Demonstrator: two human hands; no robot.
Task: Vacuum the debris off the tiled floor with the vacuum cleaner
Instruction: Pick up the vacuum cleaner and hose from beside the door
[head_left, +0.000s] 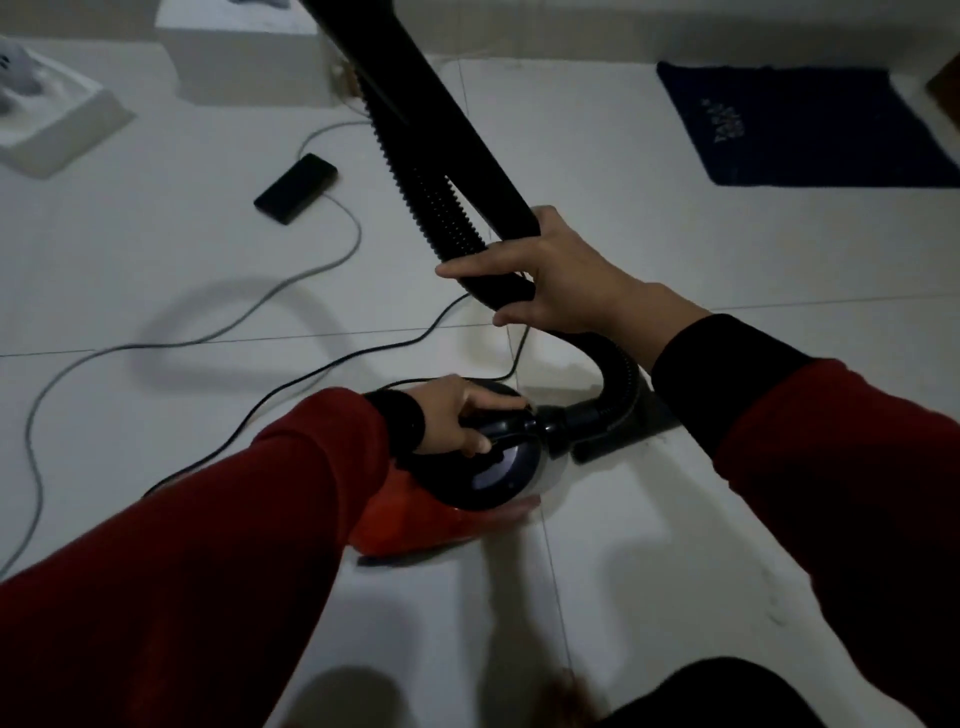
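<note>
The left hand (457, 415) is closed around the handle of the red vacuum cleaner (467, 493) on the tiled floor (675, 234). The right hand (561, 275) holds the black hose (441, 208), fingers wrapped loosely around it.

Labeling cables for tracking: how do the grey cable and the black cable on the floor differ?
The grey cable is pale and blends with the tiled floor; the black cable stands out dark. The grey cable runs from the dark flat device and loops off toward the left edge; the black cable runs toward the vacuum cleaner held by the left hand. Both lie slack and curved on the tiles.
</note>
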